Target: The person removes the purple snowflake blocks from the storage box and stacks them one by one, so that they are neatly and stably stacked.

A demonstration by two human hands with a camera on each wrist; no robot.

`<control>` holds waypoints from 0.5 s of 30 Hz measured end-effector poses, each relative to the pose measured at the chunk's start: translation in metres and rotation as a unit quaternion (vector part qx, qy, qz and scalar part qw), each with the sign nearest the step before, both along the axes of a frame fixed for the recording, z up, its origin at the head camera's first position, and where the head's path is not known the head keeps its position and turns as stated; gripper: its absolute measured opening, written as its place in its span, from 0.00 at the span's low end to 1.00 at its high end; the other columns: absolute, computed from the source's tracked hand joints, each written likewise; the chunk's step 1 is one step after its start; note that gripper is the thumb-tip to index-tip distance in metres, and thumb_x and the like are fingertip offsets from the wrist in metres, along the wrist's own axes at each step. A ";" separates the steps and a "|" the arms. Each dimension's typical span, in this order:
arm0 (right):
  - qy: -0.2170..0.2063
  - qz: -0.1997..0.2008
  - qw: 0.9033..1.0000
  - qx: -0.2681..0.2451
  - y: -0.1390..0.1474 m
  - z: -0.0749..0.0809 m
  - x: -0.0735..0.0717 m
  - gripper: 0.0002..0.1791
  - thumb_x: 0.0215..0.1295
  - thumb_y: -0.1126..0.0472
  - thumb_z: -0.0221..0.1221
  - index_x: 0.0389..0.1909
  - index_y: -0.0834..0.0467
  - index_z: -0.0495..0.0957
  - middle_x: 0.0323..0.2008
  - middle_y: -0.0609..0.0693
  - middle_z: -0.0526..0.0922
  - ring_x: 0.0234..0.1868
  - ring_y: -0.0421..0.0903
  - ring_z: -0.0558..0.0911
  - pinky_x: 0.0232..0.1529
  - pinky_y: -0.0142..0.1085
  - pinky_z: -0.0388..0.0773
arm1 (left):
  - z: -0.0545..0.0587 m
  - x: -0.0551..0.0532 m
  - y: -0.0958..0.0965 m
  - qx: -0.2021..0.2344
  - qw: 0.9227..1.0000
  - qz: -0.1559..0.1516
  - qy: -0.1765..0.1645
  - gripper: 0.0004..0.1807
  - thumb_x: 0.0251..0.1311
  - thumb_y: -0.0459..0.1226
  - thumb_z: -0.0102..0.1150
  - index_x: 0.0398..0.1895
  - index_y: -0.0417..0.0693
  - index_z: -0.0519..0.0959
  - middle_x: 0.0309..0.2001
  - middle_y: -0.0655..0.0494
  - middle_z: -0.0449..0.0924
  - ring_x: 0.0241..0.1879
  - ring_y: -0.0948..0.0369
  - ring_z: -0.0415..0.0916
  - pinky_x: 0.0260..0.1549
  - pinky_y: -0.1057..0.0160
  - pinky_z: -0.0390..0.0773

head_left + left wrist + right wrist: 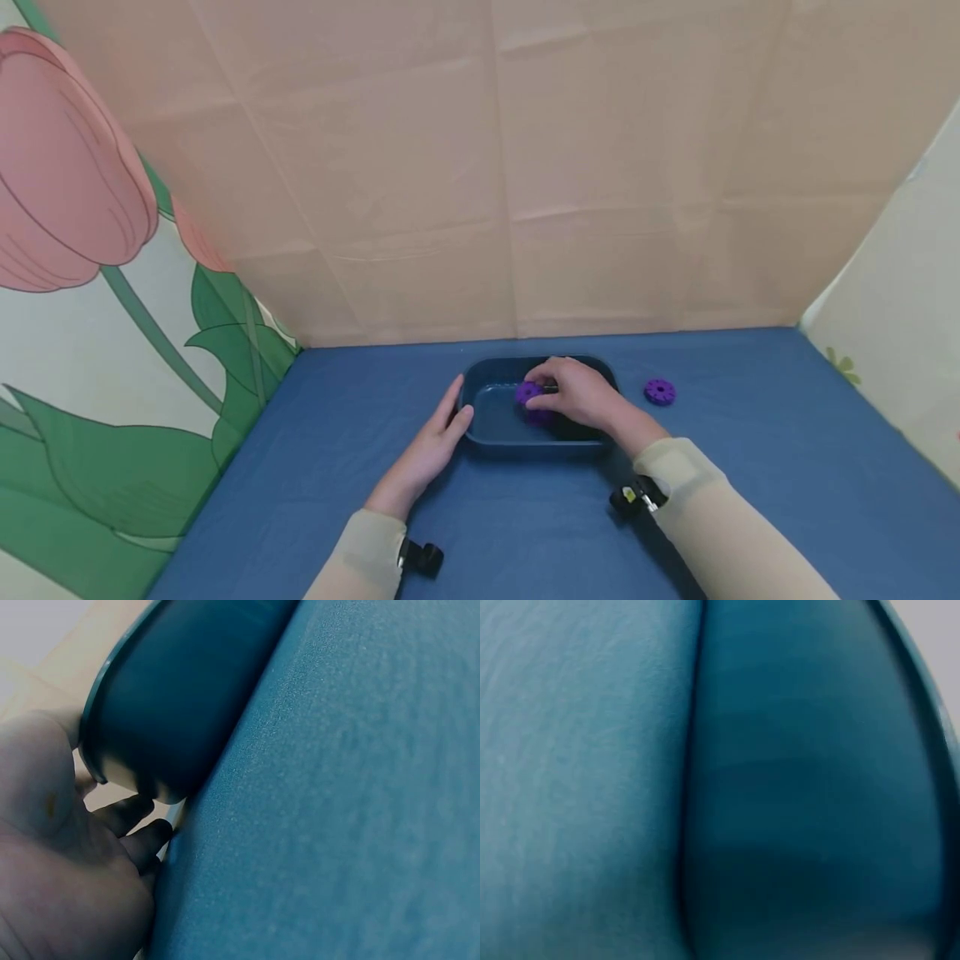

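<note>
A dark blue rectangular tray [536, 451] stands on the blue cloth. My left hand [431, 444] holds the tray's left end, its thumb at the rim; in the left wrist view the fingers [146, 841] lie against the outer wall [180, 697]. Over the tray's inside, my right hand [577, 392] pinches a purple disc [528, 392] with holes between thumb and fingers. More purple shows inside the tray just below it, partly hidden by the hand. The right wrist view shows only the tray's outer wall [810, 750] and cloth, with the right hand out of sight.
Another purple disc [660, 392] with holes lies on the blue cloth [525, 533] to the right of the tray. Behind the table hangs a tan sheet [510, 167]. A wall with painted tulips [67, 167] is at the left, a pale wall [907, 333] at the right.
</note>
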State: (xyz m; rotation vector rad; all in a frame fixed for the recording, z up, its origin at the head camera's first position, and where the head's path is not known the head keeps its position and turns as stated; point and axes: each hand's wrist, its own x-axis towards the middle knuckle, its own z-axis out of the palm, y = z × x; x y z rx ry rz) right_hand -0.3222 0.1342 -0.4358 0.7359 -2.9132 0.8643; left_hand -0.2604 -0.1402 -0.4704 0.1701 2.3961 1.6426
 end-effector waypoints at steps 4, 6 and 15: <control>0.020 -0.021 0.999 -0.026 0.007 0.010 0.004 0.23 0.56 0.41 0.70 0.51 0.46 0.84 0.42 0.42 0.84 0.46 0.44 0.80 0.50 0.46 0.79 | 0.009 0.004 0.002 0.002 1.000 -0.005 -0.010 0.38 0.66 0.68 0.44 0.75 0.88 0.42 0.79 0.72 0.37 0.80 0.60 0.34 0.75 0.40 0.42; 0.031 -0.031 0.998 -0.039 0.011 0.014 0.007 0.23 0.56 0.41 0.70 0.51 0.45 0.84 0.43 0.42 0.84 0.47 0.44 0.80 0.51 0.46 0.78 | 0.010 0.004 0.002 0.003 1.000 -0.007 -0.012 0.38 0.66 0.68 0.44 0.75 0.88 0.41 0.80 0.72 0.37 0.80 0.60 0.33 0.75 0.40 0.42; 0.073 -0.084 0.992 -0.064 0.039 0.027 0.027 0.23 0.58 0.40 0.69 0.52 0.45 0.83 0.45 0.43 0.83 0.50 0.46 0.78 0.53 0.51 0.76 | -0.006 -0.004 -0.001 0.004 1.000 -0.007 0.005 0.37 0.61 0.73 0.43 0.71 0.95 0.42 0.78 0.79 0.38 0.80 0.62 0.34 0.75 0.41 0.42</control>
